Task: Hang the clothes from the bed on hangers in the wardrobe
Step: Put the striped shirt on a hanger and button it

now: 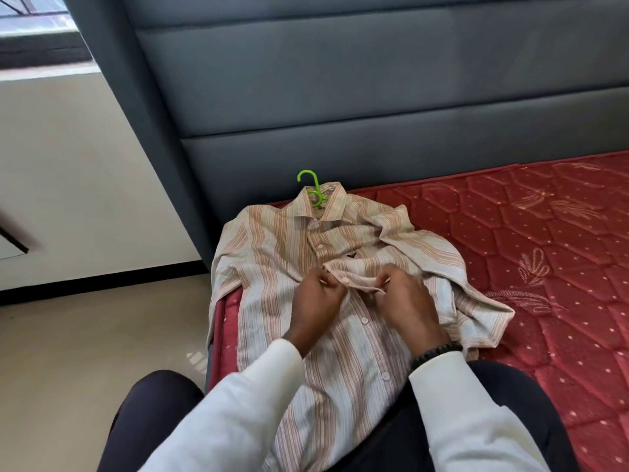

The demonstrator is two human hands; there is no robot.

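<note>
A beige and orange striped shirt [272, 253] lies face up on the corner of the red mattress [531, 240], its collar toward the headboard and its tail over my lap. A green plastic hanger [311, 185] sits inside the collar, only its hook showing. My left hand [318, 301] pinches the shirt's front edge at mid-chest. My right hand [406, 298] pinches the facing button placket a little to the right. The two buttons above my hands look fastened. A right sleeve of the shirt lies folded across the mattress.
A grey padded headboard [374, 97] rises behind the shirt. Left of the bed are a beige tiled floor [85, 335], a cream wall with a dark skirting, and a window ledge at the top left. No wardrobe is in view.
</note>
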